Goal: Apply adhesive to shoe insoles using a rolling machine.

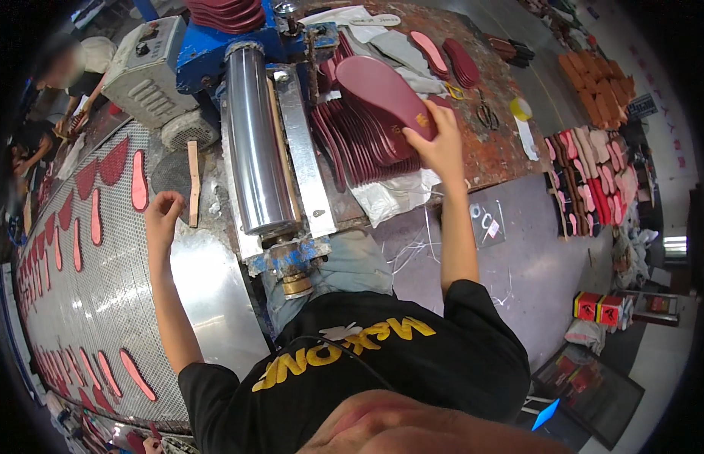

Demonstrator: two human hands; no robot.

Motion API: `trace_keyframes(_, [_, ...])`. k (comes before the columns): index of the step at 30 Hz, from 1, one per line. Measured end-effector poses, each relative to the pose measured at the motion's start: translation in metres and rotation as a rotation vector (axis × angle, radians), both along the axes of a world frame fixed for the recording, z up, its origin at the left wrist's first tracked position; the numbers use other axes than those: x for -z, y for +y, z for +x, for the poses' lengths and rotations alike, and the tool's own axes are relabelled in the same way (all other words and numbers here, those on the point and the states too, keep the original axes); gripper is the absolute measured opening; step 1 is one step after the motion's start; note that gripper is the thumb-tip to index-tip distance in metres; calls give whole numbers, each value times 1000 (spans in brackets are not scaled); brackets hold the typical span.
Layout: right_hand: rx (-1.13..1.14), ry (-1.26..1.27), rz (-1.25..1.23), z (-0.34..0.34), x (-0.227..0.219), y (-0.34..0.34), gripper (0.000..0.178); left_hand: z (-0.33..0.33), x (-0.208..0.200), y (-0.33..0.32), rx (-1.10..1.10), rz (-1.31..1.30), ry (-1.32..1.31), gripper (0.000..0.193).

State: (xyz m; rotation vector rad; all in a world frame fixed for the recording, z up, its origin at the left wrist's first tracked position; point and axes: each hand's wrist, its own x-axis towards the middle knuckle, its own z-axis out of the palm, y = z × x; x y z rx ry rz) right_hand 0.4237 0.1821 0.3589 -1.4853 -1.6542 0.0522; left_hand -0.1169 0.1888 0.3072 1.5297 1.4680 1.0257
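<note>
Insole (376, 87), maroon, flat and shoe-shaped, is at 12 o'clock over a fanned row of matching maroon insoles (350, 144) on the scuffed brown worktop (484, 160), the grip of the right hand (443, 142) clasping its narrower, gold-marked end. At 9 o'clock the left hand (163, 216) is curled, and whether its grip pinches anything I cannot tell; a long pink insole (139, 181) with a dark border lies on perforated metal mesh (113, 265) at 10 o'clock from it, a pale wooden strip (194, 184) at 2 o'clock.

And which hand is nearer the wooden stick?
Left. The left hand is just left of the wooden stick; the right hand is far to its right, beyond the metal roller, holding a maroon insole.
</note>
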Motion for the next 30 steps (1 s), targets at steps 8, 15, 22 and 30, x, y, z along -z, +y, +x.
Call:
trace_keyframes(8, [-528, 7, -275, -9, -87, 3, 57, 60, -99, 12, 283, 194, -54, 37])
trace_keyframes(15, [-714, -31, -135, -83, -101, 15, 52, 96, -145, 27, 659, 132, 191, 92])
trace_keyframes(22, [-531, 42, 195, -117, -118, 125, 37, 66, -149, 10, 523, 386, 583, 76])
trace_keyframes(30, [-351, 111, 320, -163, -91, 195, 25, 11, -45, -23, 376, -201, -162, 83])
